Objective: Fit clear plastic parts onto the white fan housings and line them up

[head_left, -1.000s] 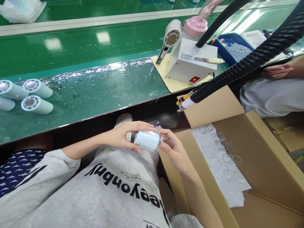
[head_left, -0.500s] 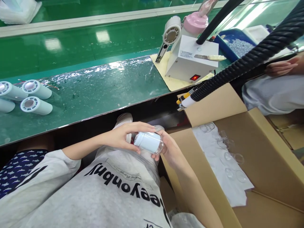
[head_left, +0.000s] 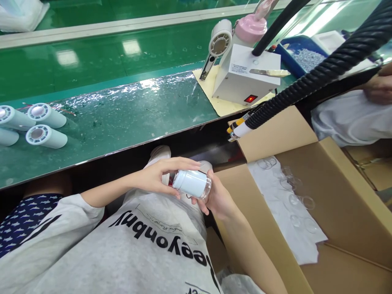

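A light blue cylinder (head_left: 191, 183) lies across my lap between my hands, with a clear rounded plastic piece (head_left: 208, 186) around its right end. My left hand (head_left: 165, 174) grips the cylinder's left part, thumb below and fingers along the top. From the right, my right hand (head_left: 218, 199) is curled against the clear end, its fingertips underneath. Part of the right fingers is hidden behind the cylinder.
Several similar cylinders (head_left: 46, 136) lie at the bench's left. A white machine (head_left: 246, 75) with a lit red switch stands behind a black ribbed hose (head_left: 306, 85). An open cardboard box (head_left: 346, 196) on my right holds clear rings (head_left: 295, 200). A co-worker's hand (head_left: 379, 87) shows at far right.
My right hand's fingers have shifted down and left beneath the cylinder. My left hand keeps its hold. The co-worker's hand has moved right.
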{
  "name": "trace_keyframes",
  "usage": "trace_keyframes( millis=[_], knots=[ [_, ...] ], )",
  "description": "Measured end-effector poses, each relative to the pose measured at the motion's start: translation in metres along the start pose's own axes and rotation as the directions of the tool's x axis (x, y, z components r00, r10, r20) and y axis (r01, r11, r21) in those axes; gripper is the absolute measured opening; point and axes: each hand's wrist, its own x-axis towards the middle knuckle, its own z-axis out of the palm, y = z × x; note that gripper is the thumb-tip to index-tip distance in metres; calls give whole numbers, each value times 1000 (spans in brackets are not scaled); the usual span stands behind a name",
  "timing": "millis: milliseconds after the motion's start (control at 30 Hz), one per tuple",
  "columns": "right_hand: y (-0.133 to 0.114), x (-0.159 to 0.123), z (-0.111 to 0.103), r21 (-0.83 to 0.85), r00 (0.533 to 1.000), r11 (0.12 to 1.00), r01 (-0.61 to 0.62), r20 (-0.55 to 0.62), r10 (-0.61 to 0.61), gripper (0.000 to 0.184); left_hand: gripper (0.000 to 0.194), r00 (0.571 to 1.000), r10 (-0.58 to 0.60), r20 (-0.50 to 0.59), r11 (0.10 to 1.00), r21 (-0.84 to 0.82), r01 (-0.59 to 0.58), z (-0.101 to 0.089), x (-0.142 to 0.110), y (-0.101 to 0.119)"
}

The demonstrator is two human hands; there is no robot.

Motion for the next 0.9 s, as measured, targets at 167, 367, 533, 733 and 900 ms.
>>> trace_keyframes(
  millis=[167,367,533,733,900],
  knots=[
    [4,2,-4,-22,995,999,-38,93,40,88,68,999,50,-15,998,26,-49,3,-1,-1],
    [20,2,-15,-338,887,833,439,15,-461,85,65,972,-218,-88,973,-92,210,7,-3,12],
    [26,1,-27,-735,350,-64,675,395,-849,67,67,932,-355,-66,914,-234,332,10,-3,16],
    [20,-5,-27,-725,457,77,685,344,-820,57,80,950,-313,7,925,-225,306,6,-2,14],
    [24,-9,-25,-543,722,572,615,95,-686,55,78,969,-243,50,952,-178,248,1,-5,13]
  ],
)
